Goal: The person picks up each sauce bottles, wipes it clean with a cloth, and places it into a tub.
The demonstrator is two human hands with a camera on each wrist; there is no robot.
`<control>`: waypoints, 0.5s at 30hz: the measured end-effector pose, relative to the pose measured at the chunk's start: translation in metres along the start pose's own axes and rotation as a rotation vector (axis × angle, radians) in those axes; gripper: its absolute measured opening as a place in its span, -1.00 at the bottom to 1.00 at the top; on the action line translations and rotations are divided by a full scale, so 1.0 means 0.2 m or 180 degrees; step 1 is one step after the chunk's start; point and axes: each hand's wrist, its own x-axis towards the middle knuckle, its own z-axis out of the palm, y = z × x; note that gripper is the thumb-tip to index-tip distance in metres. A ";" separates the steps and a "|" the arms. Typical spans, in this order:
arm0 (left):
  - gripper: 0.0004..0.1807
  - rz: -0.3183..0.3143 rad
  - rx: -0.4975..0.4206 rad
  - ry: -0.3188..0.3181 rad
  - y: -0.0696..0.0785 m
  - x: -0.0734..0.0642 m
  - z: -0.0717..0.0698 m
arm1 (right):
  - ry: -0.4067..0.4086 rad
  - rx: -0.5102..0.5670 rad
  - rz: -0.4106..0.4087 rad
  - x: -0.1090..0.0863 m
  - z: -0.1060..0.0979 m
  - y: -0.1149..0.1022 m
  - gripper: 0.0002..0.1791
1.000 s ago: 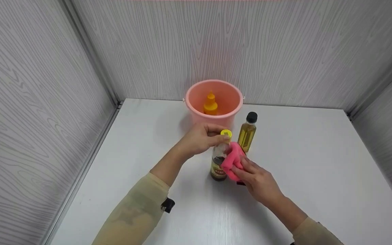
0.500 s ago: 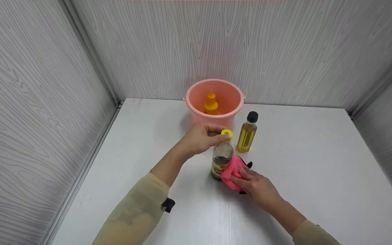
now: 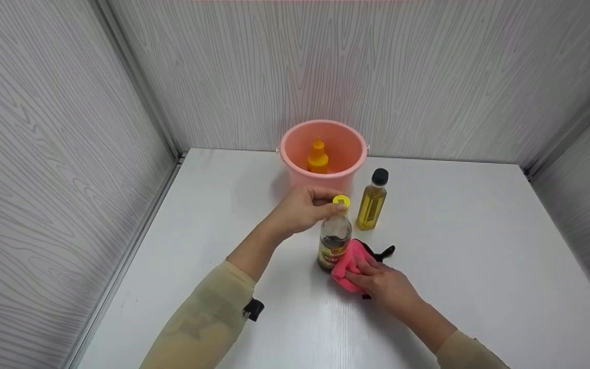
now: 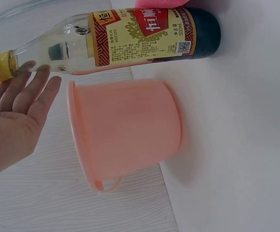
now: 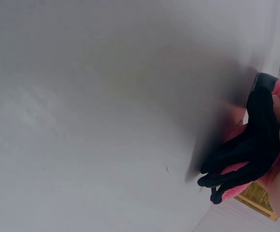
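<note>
A glass sauce bottle (image 3: 335,236) with a yellow cap, a red-and-yellow label and dark liquid stands upright on the white table. My left hand (image 3: 302,207) grips it by the cap, thumb in front and fingers behind. In the left wrist view, the same bottle (image 4: 144,36) lies across the top. Against its lower right side, my right hand (image 3: 390,287) presses a fluffy pink cloth (image 3: 350,266). Black finger-shaped pieces (image 5: 248,145) hang from the cloth in the right wrist view. The right fingertips are partly buried in the folds.
Behind the left hand stands a pink bucket (image 3: 297,177) with a yellow squeeze bottle (image 3: 318,159) inside. A black-capped bottle of yellow oil (image 3: 372,205) stands right of the sauce bottle. Wood-grain panels (image 3: 428,77) enclose the table's back and sides.
My right hand has slid the pink cloth down the bottle's side toward its base, uncovering the oil bottle and more of the label. My left hand stays on the cap.
</note>
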 end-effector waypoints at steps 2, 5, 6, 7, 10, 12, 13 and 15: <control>-0.68 0.0018 0.0000 -0.0004 0.00 0.00 0.00 | -0.0106 -0.0023 0.0030 0.00 -0.01 0.00 -0.35; -0.67 0.0049 -0.0013 -0.0027 0.00 0.00 0.00 | -0.0213 -0.0049 0.0025 0.00 -0.01 0.00 -0.36; -0.67 0.0058 -0.0023 -0.0038 0.00 0.00 0.00 | -0.0245 -0.0052 0.0023 0.00 -0.01 0.00 -0.37; -0.67 0.0060 -0.0030 -0.0047 0.00 0.00 0.00 | -0.0270 -0.0050 0.0015 0.00 -0.01 0.00 -0.38; -0.66 0.0073 -0.0054 -0.0076 0.00 0.00 0.00 | -0.0331 -0.0029 0.0021 0.00 -0.01 0.00 -0.41; -0.66 0.0079 -0.0049 -0.0079 0.00 0.00 0.00 | -0.0369 -0.0024 0.0037 0.00 -0.01 0.00 -0.42; -0.67 0.0071 -0.0035 -0.0077 0.00 0.00 0.00 | -0.0378 -0.0030 0.0041 0.00 -0.01 -0.01 -0.42; -0.67 0.0057 -0.0021 -0.0074 0.01 0.00 0.00 | -0.0405 -0.0049 0.0051 0.00 -0.01 -0.01 -0.42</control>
